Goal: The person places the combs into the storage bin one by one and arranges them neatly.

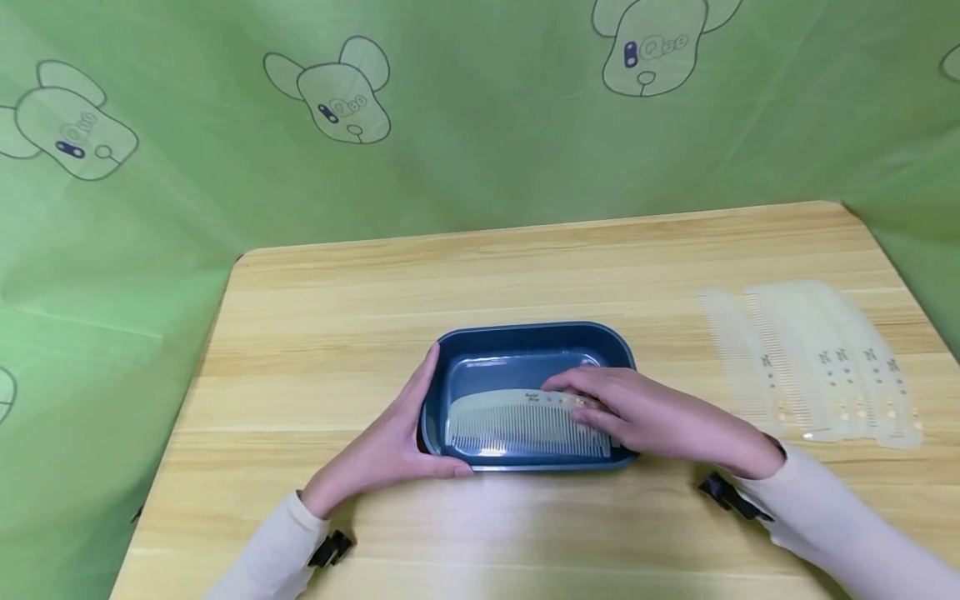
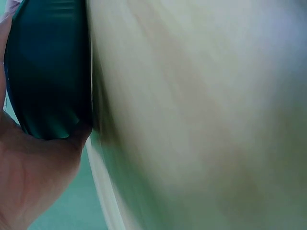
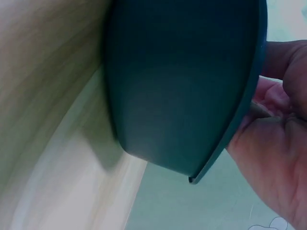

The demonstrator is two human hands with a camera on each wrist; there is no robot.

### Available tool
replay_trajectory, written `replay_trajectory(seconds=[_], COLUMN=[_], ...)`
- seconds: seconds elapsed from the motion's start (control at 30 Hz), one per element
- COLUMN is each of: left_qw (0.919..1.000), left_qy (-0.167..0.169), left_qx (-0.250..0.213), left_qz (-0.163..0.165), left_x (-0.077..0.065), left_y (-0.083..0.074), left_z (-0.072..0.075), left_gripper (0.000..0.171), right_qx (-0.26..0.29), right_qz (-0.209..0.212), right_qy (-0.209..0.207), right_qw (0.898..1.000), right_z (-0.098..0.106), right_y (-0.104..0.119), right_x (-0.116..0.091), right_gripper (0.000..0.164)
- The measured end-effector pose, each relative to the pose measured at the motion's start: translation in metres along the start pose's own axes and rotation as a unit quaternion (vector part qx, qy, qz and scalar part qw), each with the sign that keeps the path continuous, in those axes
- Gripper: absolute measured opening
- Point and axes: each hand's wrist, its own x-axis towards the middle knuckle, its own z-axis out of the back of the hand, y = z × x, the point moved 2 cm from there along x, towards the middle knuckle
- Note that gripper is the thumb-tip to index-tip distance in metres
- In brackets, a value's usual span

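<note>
A blue rectangular plastic box (image 1: 480,335) stands on the table in the head view. Its left end is gripped by my left hand (image 1: 390,442), the thumb along the front side and the fingers up the left side. The left wrist view has this hand (image 2: 41,167) against the dark box wall (image 2: 48,67). Inside the box lies a pale green translucent comb (image 1: 502,421), teeth toward me. My right hand (image 1: 637,412) reaches over the right rim and pinches the comb's right end. In the right wrist view the box wall (image 3: 177,86) hides those fingertips.
Several more pale combs (image 1: 813,367) lie side by side, overlapping, on the right of the wooden table (image 1: 360,292). Green cloth (image 1: 480,167) with printed animal heads hangs behind and at the left. Black straps (image 1: 330,550) are on both wrists.
</note>
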Motion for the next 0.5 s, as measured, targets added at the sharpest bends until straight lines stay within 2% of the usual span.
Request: replay_trajectory(seconds=[0.2,0.5], left_qw=[1.0000,0.9999], left_qy=[0.000,-0.001], left_qx=[0.000,0.005], left_qz=[-0.005,-0.012], left_x=[0.000,0.001], left_y=[-0.001,0.000], left_z=[0.001,0.002], left_gripper=[0.149,0.150], right_qx=[-0.011,-0.057], right_qz=[-0.001,0.018], right_qy=[0.007,0.004], right_qw=[1.000,0.998], right_z=[-0.005,-0.015], right_y=[0.000,0.002], right_x=[0.006,0.009], right_gripper=[0.034,0.031])
